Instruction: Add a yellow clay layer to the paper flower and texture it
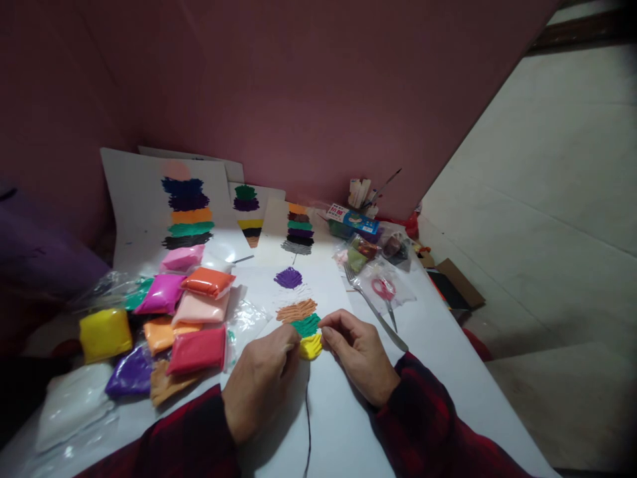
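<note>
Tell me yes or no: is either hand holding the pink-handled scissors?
No. The scissors lie apart on the table in a clear bag, while the left hand and right hand work at the yellow clay.

Both hands, left [259, 385] and right [361, 355], wear red-and-black checked sleeves [423, 418] and touch a yellow clay patch [311, 346] on a white sheet [338, 411], below green [306, 325], orange-brown [296, 310], white and purple [288, 277] patches. Clay packets at left are yellow [104, 334], magenta [160, 293], orange [208, 282], peach [202, 309], red [198, 350], purple [130, 372] and white [72, 401]. The scissors [384, 290] have pink handles; the wall [298, 86] is dusky pink.
</note>
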{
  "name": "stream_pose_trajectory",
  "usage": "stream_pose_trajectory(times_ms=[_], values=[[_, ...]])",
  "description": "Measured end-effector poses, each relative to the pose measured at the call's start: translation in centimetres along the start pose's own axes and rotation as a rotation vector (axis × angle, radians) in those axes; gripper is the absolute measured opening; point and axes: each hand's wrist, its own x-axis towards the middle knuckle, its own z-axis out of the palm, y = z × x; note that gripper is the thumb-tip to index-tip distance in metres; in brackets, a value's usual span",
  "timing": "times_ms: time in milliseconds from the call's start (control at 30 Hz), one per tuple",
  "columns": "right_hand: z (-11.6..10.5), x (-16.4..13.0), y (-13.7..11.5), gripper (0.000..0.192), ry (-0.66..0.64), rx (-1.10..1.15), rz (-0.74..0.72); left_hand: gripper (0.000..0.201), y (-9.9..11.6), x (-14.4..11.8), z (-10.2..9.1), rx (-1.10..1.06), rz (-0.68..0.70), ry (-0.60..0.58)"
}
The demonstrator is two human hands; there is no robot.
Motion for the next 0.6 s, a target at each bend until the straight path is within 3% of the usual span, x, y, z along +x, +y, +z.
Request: stream_pose_trajectory(times_ms=[600], values=[[-0.09,-0.03,-0.17,0.011,0.001,0.015,0.02,0.018,-0.22,-0.16,-0.64,0.103,0.056,0.03]])
